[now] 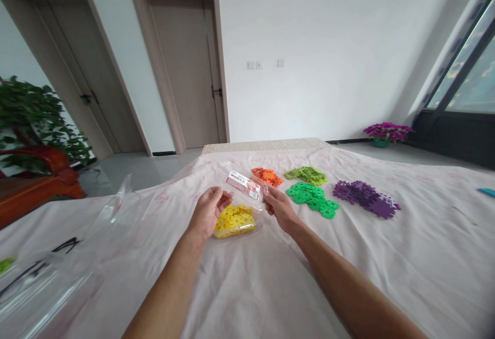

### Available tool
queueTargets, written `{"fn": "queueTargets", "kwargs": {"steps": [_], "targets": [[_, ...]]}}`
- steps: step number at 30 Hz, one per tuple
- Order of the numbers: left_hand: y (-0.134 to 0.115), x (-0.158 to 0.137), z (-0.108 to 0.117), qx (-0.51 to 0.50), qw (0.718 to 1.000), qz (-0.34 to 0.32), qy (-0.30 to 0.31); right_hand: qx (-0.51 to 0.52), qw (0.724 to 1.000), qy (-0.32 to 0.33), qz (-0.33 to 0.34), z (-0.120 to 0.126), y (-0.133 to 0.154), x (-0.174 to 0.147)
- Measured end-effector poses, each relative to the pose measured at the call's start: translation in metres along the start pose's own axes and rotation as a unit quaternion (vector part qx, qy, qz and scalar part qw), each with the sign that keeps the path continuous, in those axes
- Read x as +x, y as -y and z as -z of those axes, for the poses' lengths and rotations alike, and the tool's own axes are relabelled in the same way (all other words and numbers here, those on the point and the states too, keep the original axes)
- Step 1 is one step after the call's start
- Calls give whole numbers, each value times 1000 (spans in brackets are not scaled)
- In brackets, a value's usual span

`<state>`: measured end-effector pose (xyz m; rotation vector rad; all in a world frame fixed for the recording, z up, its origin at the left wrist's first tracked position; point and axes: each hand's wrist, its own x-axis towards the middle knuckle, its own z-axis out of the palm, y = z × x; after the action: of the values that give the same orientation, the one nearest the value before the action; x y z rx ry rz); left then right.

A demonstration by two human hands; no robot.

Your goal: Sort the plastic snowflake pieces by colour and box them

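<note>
A clear plastic container (235, 233) filled with yellow snowflake-shaped pieces (235, 218) sits on the cloth in front of me. Above it, its clear lid (243, 187) is tilted up, with a printed label on it. My right hand (279, 207) pinches the lid's right edge between thumb and fingers. My left hand (209, 211) is at the container's left side, its fingers loosely curled and apart from the thumb, close to the lid's left edge. Whether its fingertips touch the plastic I cannot tell.
Beyond and right of the container lie piles of orange pieces (266, 176), light green pieces (307, 175), green pieces (312, 198) and purple pieces (365, 198). Clear plastic packaging (46, 292) spreads at the left. A blue item (486, 192) shows at the right edge.
</note>
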<state>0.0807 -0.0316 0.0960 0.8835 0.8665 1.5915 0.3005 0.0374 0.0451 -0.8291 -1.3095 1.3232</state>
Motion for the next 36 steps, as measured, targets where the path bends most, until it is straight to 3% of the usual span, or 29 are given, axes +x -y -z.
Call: {"fn": "queueTargets", "kwargs": {"steps": [2,4,8,12,15,20,27,36], "targets": [[-11,-1,11,84,994,58,32,-5,1000,14,-12,-1,0,-1],[-23,0,26,217,972,88,20,-15,999,16,-36,-2,0,-3],[-38,2,56,446,889,103,-11,-75,993,13,-86,-5,1,-4],[-41,0,67,543,813,204,59,-150,985,22,-86,-7,3,-6],[-40,-4,65,556,786,245,117,-209,976,32,-59,-7,4,-5],[-37,-4,67,528,793,269,137,-263,963,45,-28,-10,1,-2],[-32,-2,77,467,820,299,143,-144,986,41,-77,-20,-8,0],[-24,0,87,425,840,306,139,-86,987,11,-135,-24,-14,7]]}}
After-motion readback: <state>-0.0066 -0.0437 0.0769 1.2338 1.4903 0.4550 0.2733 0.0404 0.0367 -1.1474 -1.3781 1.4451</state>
